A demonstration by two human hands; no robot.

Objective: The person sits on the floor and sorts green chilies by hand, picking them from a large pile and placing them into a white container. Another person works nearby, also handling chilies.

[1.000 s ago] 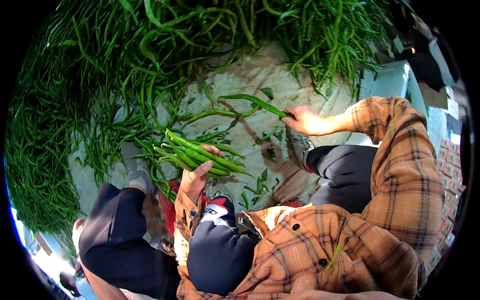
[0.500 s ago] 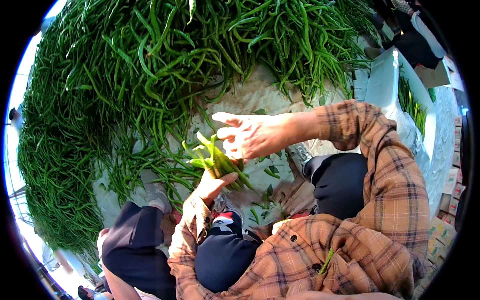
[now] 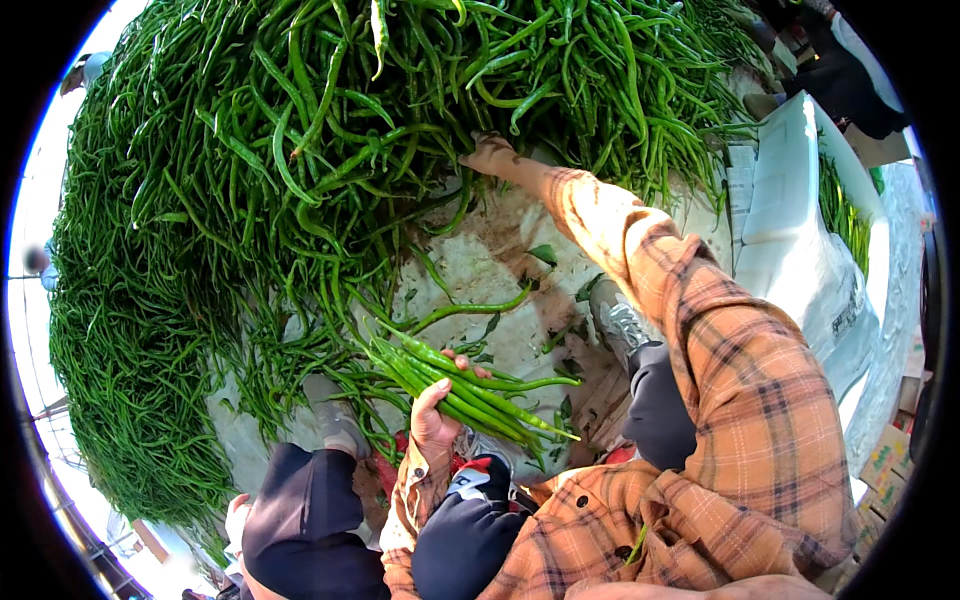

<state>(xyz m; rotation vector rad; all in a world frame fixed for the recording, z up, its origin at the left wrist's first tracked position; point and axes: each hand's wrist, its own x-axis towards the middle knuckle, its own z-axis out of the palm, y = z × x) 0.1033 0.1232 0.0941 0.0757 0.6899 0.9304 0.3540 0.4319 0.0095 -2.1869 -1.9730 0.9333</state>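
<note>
My left hand, low in the middle of the head view, is closed around a bundle of long green chilli peppers. My right hand reaches forward to the near edge of a large heap of similar peppers; its fingertips are in shadow among them, so what they touch or grip is unclear. Under the heap and between my hands lies a soiled pale sheet, scattered with loose peppers and leaves.
A white foam box containing peppers stands at the right, with cartons below it. Another person's dark-clad leg is close at my left. Someone in dark clothing is at the upper right. My shoe rests on the sheet.
My right hand held a single pepper a second ago, came to the bundle in my left hand, and has since moved forward into the heap. My left hand still grips the bundle.
</note>
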